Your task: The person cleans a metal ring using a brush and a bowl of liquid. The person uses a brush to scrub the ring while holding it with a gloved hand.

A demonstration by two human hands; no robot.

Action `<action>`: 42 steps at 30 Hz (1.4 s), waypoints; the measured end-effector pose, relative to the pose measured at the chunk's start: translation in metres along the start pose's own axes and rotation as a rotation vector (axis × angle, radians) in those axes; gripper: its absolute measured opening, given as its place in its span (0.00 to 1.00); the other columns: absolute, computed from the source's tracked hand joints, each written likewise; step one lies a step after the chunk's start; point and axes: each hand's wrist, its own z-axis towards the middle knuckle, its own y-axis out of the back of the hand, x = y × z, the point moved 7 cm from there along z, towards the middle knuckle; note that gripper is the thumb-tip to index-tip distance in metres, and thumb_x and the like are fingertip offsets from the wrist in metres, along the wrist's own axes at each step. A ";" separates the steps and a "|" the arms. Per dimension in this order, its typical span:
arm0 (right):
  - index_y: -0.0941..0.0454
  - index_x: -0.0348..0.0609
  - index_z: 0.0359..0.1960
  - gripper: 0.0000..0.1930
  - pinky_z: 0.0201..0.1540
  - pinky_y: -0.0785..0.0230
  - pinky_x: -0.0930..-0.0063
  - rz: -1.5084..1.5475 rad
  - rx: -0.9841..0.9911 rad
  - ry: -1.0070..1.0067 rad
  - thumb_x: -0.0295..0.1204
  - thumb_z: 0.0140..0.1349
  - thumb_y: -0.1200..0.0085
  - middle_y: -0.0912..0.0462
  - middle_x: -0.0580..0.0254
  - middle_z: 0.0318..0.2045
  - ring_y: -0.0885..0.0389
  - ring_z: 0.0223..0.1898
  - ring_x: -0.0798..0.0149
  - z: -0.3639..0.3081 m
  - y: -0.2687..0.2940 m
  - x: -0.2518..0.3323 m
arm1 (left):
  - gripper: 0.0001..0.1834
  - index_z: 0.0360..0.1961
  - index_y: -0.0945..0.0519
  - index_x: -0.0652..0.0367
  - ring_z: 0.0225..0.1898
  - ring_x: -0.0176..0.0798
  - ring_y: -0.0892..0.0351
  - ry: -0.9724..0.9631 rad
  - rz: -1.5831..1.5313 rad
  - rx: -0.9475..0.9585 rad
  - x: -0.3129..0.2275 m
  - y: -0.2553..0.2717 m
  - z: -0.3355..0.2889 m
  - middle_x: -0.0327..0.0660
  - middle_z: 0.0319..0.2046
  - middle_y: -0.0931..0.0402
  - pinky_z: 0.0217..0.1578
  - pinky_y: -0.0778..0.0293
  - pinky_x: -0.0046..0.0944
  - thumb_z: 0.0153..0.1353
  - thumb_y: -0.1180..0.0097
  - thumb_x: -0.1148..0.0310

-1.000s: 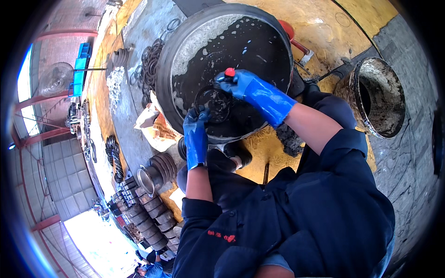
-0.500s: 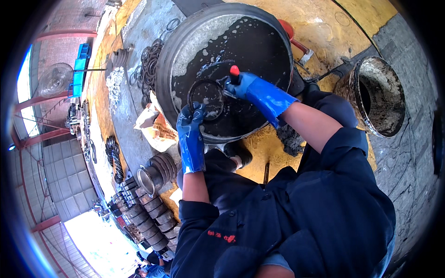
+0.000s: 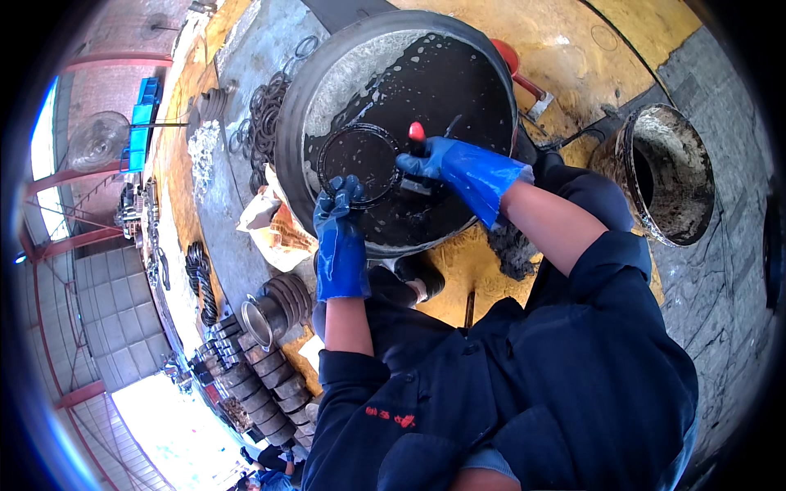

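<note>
A thin, wet black ring [image 3: 358,128] is held over a wide round tub [image 3: 293,135] of dark liquid. My left hand [image 3: 339,200], in a blue glove, is closed on the ring's near-left edge. In my blue-gloved right hand [image 3: 427,160] is a red-handled tool [image 3: 417,132]; its red end sticks up above the fist. A flat greyish part shows below the hand, but its kind is unclear. The right fingers lie against or close beside the ring's right edge; I cannot tell if they touch it.
Dark rings [image 3: 266,102] lie heaped left of the tub. A crumpled white and orange bag [image 3: 278,233] rests against its near-left side. To the right stands a grimy open drum [image 3: 684,176]. A red-handled tool with a metal head [image 3: 536,102] lies beyond the tub. Stacked metal cylinders [image 3: 266,380] stand at lower left.
The ring has turned to face upward more fully and moved slightly left. My right hand has shifted a little right and tilted, with the tool still in it.
</note>
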 end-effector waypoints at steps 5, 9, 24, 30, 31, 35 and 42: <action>0.17 0.48 0.46 0.28 0.50 0.29 0.64 -0.086 0.160 0.042 0.58 0.58 0.41 0.14 0.56 0.39 0.18 0.41 0.59 -0.001 0.000 0.023 | 0.19 0.52 0.23 0.64 0.50 0.47 0.20 0.209 0.412 0.010 0.023 0.038 0.016 0.49 0.49 0.22 0.51 0.24 0.44 0.60 0.39 0.72; 0.16 0.55 0.46 0.16 0.46 0.24 0.60 -0.921 0.073 0.125 0.44 0.60 0.42 0.15 0.56 0.43 0.16 0.44 0.52 -0.015 -0.007 0.062 | 0.25 0.56 0.24 0.62 0.52 0.51 0.20 -0.619 1.679 0.053 -0.041 -0.030 -0.003 0.51 0.51 0.21 0.55 0.26 0.44 0.56 0.36 0.68; 0.17 0.55 0.47 0.14 0.50 0.24 0.64 -0.128 -0.264 0.318 0.40 0.62 0.42 0.14 0.59 0.43 0.16 0.43 0.53 0.010 0.030 0.042 | 0.16 0.52 0.25 0.70 0.46 0.44 0.17 0.283 0.256 0.128 0.000 -0.026 0.010 0.48 0.44 0.19 0.50 0.22 0.38 0.65 0.44 0.75; 0.17 0.49 0.46 0.14 0.50 0.23 0.66 -0.473 -0.189 0.801 0.35 0.59 0.39 0.15 0.56 0.44 0.16 0.45 0.55 -0.031 -0.038 0.129 | 0.13 0.48 0.20 0.65 0.41 0.38 0.17 0.338 0.160 0.088 -0.002 -0.017 0.013 0.44 0.40 0.17 0.44 0.20 0.34 0.61 0.41 0.77; 0.17 0.48 0.47 0.14 0.50 0.23 0.67 -0.394 -0.192 0.744 0.34 0.59 0.38 0.15 0.56 0.44 0.16 0.46 0.55 -0.027 -0.036 0.125 | 0.13 0.47 0.20 0.64 0.40 0.37 0.17 0.349 0.140 0.067 0.000 -0.016 0.014 0.44 0.40 0.17 0.43 0.20 0.33 0.61 0.41 0.78; 0.18 0.47 0.48 0.14 0.47 0.23 0.70 -0.223 -0.316 0.569 0.34 0.61 0.40 0.14 0.56 0.41 0.15 0.42 0.59 -0.006 -0.013 0.095 | 0.13 0.47 0.19 0.63 0.36 0.35 0.17 0.364 0.100 -0.026 0.006 -0.013 0.026 0.42 0.39 0.17 0.43 0.20 0.32 0.61 0.42 0.78; 0.17 0.47 0.44 0.21 0.48 0.26 0.64 -0.209 -0.238 -0.030 0.49 0.57 0.40 0.14 0.53 0.40 0.15 0.43 0.56 0.026 0.007 0.010 | 0.16 0.52 0.27 0.72 0.47 0.49 0.17 0.203 0.052 0.025 -0.010 -0.012 0.038 0.54 0.45 0.19 0.47 0.18 0.38 0.63 0.47 0.83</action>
